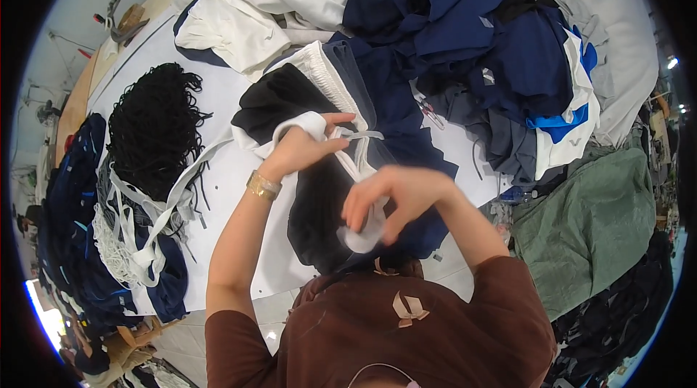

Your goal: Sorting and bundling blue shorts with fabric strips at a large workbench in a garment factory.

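Head view: a black garment (312, 206) lies on the white surface (232, 250). At its upper part, the left hand (301, 150) has thumb and forefinger spread beside a pale tie (367, 135), other fingers hidden; at its right edge the blurred right hand (392, 195) curls over whitish cloth (361, 240), grip unclear. Work seems unfinished, the tie loose; whether the navy heap (450, 18) beyond the garment is done, I can't tell.

Left forearm (236, 250) slants up and rightward; left hand (299, 150) reaches right, thumb and index finger extended, tips apart. Right forearm (473, 222) angles up and inward from a bent elbow; right hand (396, 190) motion-blurred, lower than the left, wrist flexed, fingers curled downward, thumb separated.
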Action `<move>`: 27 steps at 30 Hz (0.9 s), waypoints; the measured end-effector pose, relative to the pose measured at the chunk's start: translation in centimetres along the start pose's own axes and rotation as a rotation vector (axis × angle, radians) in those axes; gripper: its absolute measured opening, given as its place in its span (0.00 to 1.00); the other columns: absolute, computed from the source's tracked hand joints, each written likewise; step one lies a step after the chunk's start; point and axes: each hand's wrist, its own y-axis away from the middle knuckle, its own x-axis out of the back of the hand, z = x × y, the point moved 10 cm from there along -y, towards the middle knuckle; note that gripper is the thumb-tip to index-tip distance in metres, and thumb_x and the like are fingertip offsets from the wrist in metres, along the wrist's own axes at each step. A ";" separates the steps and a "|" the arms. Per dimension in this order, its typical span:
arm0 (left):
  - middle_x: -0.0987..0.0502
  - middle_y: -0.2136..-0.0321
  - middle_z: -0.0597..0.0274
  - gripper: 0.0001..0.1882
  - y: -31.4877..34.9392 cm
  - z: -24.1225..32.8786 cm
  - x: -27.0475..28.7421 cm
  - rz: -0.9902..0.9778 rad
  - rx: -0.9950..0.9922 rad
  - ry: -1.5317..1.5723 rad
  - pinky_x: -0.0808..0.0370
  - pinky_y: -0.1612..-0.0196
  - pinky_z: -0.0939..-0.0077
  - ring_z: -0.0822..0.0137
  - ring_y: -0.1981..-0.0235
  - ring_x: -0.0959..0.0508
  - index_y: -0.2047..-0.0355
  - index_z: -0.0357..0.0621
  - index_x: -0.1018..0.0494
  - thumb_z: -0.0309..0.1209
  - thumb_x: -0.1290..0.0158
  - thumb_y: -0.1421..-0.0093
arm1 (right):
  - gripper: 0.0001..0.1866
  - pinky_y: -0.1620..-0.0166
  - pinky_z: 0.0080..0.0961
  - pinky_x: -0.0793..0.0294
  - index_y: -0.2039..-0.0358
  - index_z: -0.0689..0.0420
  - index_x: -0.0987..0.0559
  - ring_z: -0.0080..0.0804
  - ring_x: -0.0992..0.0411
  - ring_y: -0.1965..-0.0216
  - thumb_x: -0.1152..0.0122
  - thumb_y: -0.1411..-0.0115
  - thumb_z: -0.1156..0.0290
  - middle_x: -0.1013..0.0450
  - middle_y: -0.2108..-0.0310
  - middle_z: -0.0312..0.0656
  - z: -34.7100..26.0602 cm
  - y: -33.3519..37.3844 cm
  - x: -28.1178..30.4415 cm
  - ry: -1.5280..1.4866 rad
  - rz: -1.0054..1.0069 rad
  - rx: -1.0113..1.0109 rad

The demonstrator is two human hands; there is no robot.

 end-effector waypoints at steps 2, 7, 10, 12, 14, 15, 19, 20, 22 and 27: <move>0.28 0.71 0.59 0.21 0.9 3.6 -0.1 0.167 -0.361 -0.435 0.31 0.64 0.73 0.61 0.67 0.27 0.54 0.46 0.31 0.25 0.47 0.51 | 0.13 0.57 0.26 0.31 0.66 0.62 0.22 0.31 0.29 0.59 0.43 0.45 0.64 0.27 0.63 0.44 3.4 1.3 5.6 -0.385 0.333 0.089; 0.30 0.75 0.58 0.13 0.7 5.3 -1.7 0.161 -0.622 -0.995 0.30 0.66 0.72 0.60 0.69 0.28 0.67 0.44 0.31 0.25 0.48 0.57 | 0.13 0.70 0.16 0.31 0.58 0.63 0.27 0.22 0.29 0.73 0.56 0.38 0.72 0.27 0.67 0.42 10.0 0.7 12.3 -0.242 0.686 -0.198; 0.31 0.77 0.65 0.09 1.7 6.6 -1.5 0.200 -0.894 -0.991 0.33 0.73 0.75 0.66 0.75 0.29 0.76 0.45 0.33 0.24 0.48 0.60 | 0.14 0.77 0.13 0.37 0.55 0.62 0.28 0.19 0.33 0.81 0.57 0.38 0.73 0.29 0.75 0.36 12.8 -1.2 11.0 -0.282 0.585 -0.305; 0.31 0.78 0.66 0.09 2.7 6.9 -1.9 0.236 -1.039 -1.055 0.33 0.74 0.75 0.68 0.79 0.30 0.78 0.47 0.34 0.24 0.48 0.62 | 0.14 0.79 0.14 0.38 0.54 0.62 0.28 0.19 0.34 0.83 0.55 0.39 0.74 0.29 0.77 0.36 13.0 -1.6 11.5 -0.321 0.536 -0.355; 0.33 0.80 0.67 0.10 2.6 7.4 -1.9 0.255 -1.071 -1.043 0.34 0.75 0.77 0.69 0.80 0.31 0.78 0.47 0.34 0.25 0.47 0.63 | 0.14 0.80 0.12 0.40 0.55 0.62 0.28 0.18 0.35 0.84 0.56 0.40 0.74 0.30 0.77 0.36 14.2 -1.4 10.9 -0.525 0.388 -0.444; 0.34 0.81 0.67 0.10 2.6 7.6 -2.0 0.265 -1.081 -1.043 0.35 0.75 0.77 0.69 0.80 0.32 0.79 0.47 0.34 0.25 0.47 0.64 | 0.14 0.79 0.13 0.39 0.55 0.63 0.28 0.19 0.35 0.83 0.53 0.42 0.76 0.30 0.77 0.36 14.4 -1.4 10.7 -0.640 0.335 -0.437; 0.37 0.82 0.68 0.11 1.6 7.3 -1.0 0.254 -1.023 -1.050 0.37 0.76 0.78 0.70 0.81 0.33 0.81 0.48 0.35 0.29 0.44 0.64 | 0.13 0.73 0.18 0.33 0.59 0.65 0.27 0.22 0.33 0.79 0.50 0.45 0.78 0.29 0.74 0.39 14.7 -1.2 10.8 -0.670 0.287 -0.522; 0.37 0.82 0.68 0.11 1.2 7.0 -0.6 0.230 -0.973 -1.061 0.37 0.76 0.78 0.70 0.81 0.34 0.81 0.48 0.35 0.30 0.43 0.64 | 0.13 0.73 0.18 0.33 0.59 0.65 0.27 0.22 0.33 0.79 0.50 0.45 0.78 0.29 0.74 0.39 14.2 -1.5 10.6 -0.687 0.282 -0.530; 0.37 0.82 0.67 0.12 1.0 6.4 -0.3 0.204 -0.874 -1.092 0.36 0.76 0.77 0.68 0.80 0.34 0.82 0.47 0.35 0.32 0.42 0.63 | 0.11 0.68 0.26 0.32 0.62 0.66 0.27 0.32 0.30 0.74 0.51 0.46 0.78 0.28 0.72 0.45 9.5 -3.3 11.6 0.276 0.208 -0.284; 0.33 0.83 0.63 0.08 0.6 4.7 0.1 0.091 -0.664 -0.965 0.35 0.74 0.74 0.66 0.77 0.31 0.82 0.44 0.33 0.31 0.45 0.53 | 0.06 0.71 0.32 0.33 0.65 0.59 0.35 0.44 0.29 0.73 0.53 0.45 0.79 0.31 0.76 0.47 7.7 -2.1 11.3 0.563 0.264 -0.291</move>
